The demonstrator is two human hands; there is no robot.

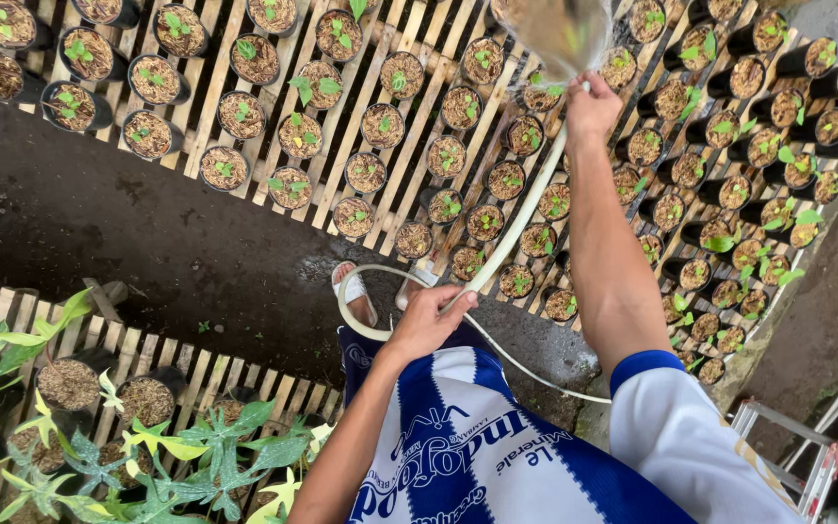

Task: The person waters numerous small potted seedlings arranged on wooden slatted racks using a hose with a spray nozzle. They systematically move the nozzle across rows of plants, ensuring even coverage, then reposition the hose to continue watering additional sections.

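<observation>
A pale hose (pixel 511 233) runs from a loop near my feet up across the slatted rack. My right hand (pixel 589 109) is stretched out and closed around the hose's end, and a fan of water (pixel 555 34) sprays from it over the small black pots of seedlings (pixel 448 155). My left hand (pixel 427 320) grips the hose lower down, close to my waist, where it curves back into the loop.
Rows of black seedling pots cover a bamboo slat rack (pixel 409 68). A wet dark concrete path (pixel 99 233) runs between it and a nearer rack with leafy plants (pixel 147 446). My sandalled feet (pixel 356 291) stand on the path. A metal frame (pixel 807 456) is at the lower right.
</observation>
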